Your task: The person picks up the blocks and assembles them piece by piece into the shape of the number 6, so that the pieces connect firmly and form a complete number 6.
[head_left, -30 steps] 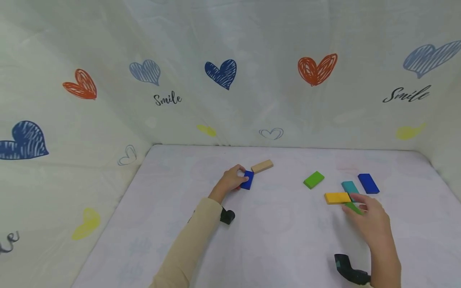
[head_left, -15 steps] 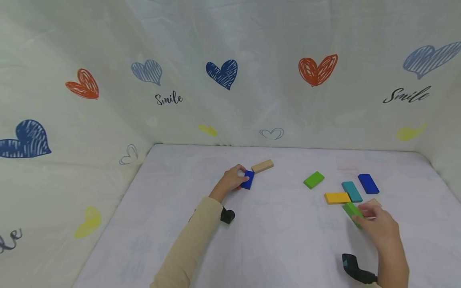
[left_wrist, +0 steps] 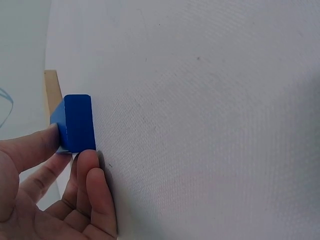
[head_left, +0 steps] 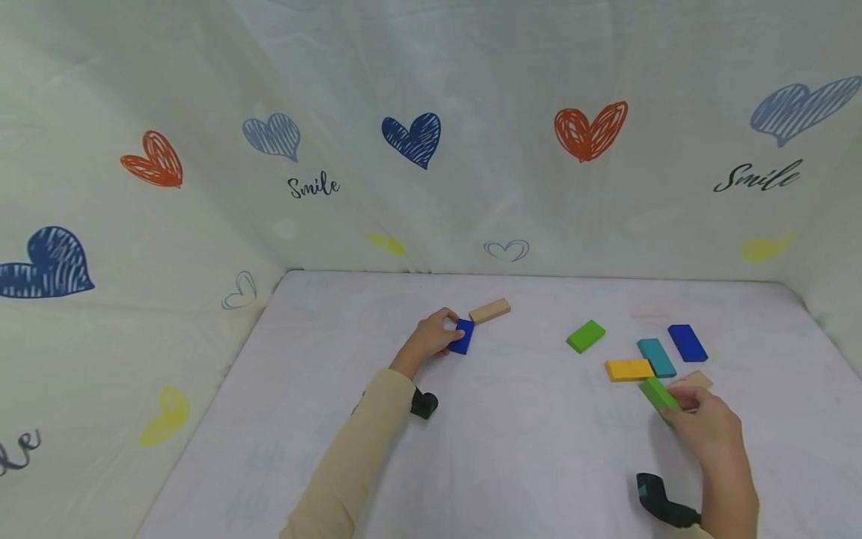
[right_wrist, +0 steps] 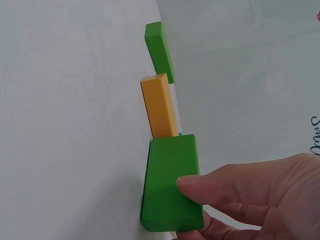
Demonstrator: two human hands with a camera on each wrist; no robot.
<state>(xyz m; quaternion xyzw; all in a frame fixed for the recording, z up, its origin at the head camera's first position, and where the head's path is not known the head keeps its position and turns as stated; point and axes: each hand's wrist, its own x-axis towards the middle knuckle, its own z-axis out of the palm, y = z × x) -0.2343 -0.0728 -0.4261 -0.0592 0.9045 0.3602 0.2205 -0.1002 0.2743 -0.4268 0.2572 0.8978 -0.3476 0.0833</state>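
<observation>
A blue block [head_left: 462, 337] is pinched between the thumb and fingers of my left hand [head_left: 427, 340]; in the left wrist view the same blue block [left_wrist: 79, 123] shows its end face. Touching or nearly touching its far end lies a plain wooden block [head_left: 490, 311]. My right hand [head_left: 712, 427] grips a green block [head_left: 658, 395] at its near end, the thumb on one face of the green block [right_wrist: 172, 175] in the right wrist view. Beside that block lie a yellow block [head_left: 629, 370] and a teal block [head_left: 656, 357]. A second wooden block [head_left: 694, 380] is partly behind the right fingers.
Another green block [head_left: 586, 336] lies left of the teal one, and another blue block [head_left: 688, 343] to its right. The white table [head_left: 525, 449] ends at a pale cloth wall [head_left: 498, 195] printed with hearts. Dark curved pieces [head_left: 663, 505] show by both wrists.
My right hand has moved right and toward me, and the green block and the second wooden block show more fully. My left hand has stayed on the blue block.
</observation>
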